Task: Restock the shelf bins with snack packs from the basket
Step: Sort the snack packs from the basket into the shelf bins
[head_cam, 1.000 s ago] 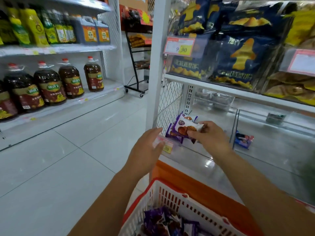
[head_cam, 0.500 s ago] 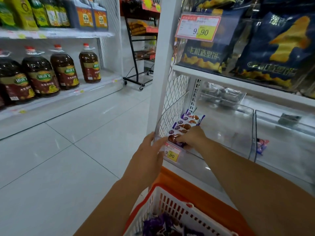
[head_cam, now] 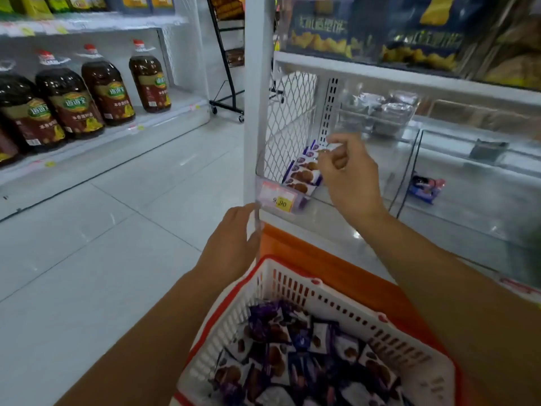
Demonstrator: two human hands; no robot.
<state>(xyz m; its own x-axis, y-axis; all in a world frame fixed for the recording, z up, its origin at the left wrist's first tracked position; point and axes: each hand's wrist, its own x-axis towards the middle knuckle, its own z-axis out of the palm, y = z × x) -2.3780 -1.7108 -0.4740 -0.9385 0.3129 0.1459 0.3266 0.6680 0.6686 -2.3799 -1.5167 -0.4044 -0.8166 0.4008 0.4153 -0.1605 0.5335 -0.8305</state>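
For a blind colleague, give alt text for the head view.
A person's right hand reaches a row of purple cookie packs in a clear shelf bin; the left hand touches the bin's front, above a basket of more packs.

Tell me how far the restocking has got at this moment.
Done: a short row of snack packs stands in the leftmost bin. In hand: the right hand is at that row, grip unclear; the left hand touches the bin front. Left: the basket is heaped with more packs.

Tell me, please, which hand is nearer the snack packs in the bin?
Right. The right hand is beside the snack packs; the left hand is lower, at a front corner of the shelf bin.
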